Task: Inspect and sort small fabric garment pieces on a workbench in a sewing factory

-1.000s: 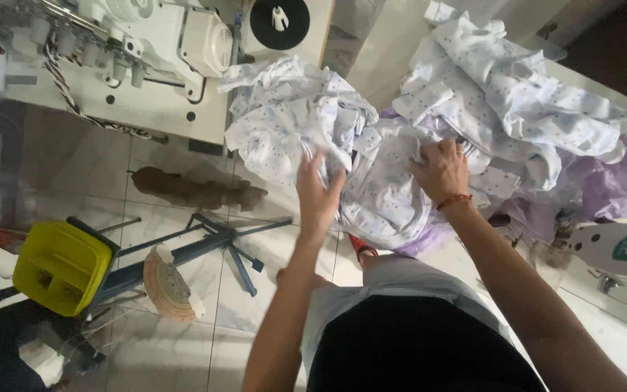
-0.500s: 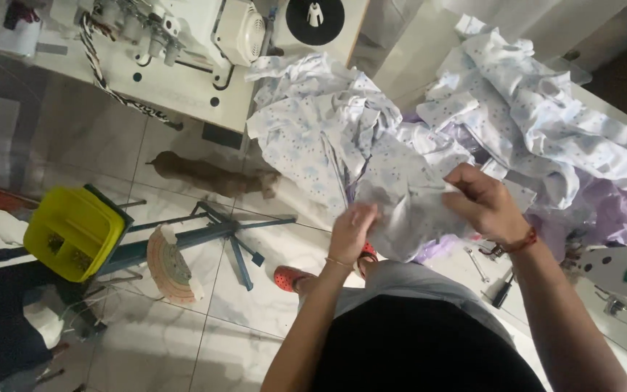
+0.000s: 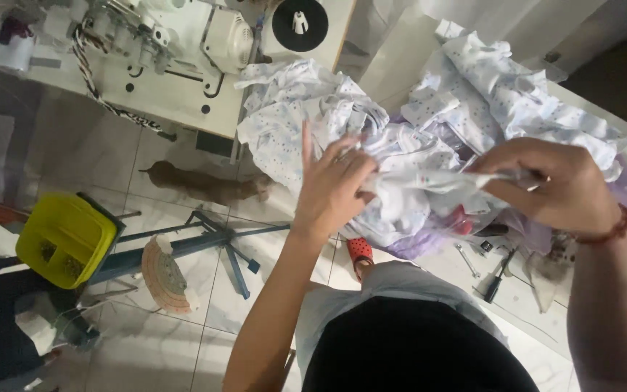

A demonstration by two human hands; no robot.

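Observation:
My left hand [image 3: 332, 185] and my right hand [image 3: 553, 181] hold one piece of white cloth with small dots [image 3: 422, 181] stretched between them. The left hand grips its left end with the forefinger raised. The right hand pinches its right end, and a red band sits on that wrist. Under the piece lies a big heap of the same white dotted cloth [image 3: 306, 116], with more on the right [image 3: 502, 94]. Purple cloth [image 3: 415, 243] shows beneath the heap.
A white sewing machine [image 3: 205, 36] stands on its table [image 3: 175, 98] at top left. On the tiled floor are a yellow box [image 3: 63, 236], a blue metal stand [image 3: 212, 236], a round fan-like disc [image 3: 165, 272] and a red slipper [image 3: 359, 250]. Small tools [image 3: 495, 279] lie at right.
The hands rose from the heap and drew apart, pulling one piece of cloth taut between them. The camera moved closer to the pile.

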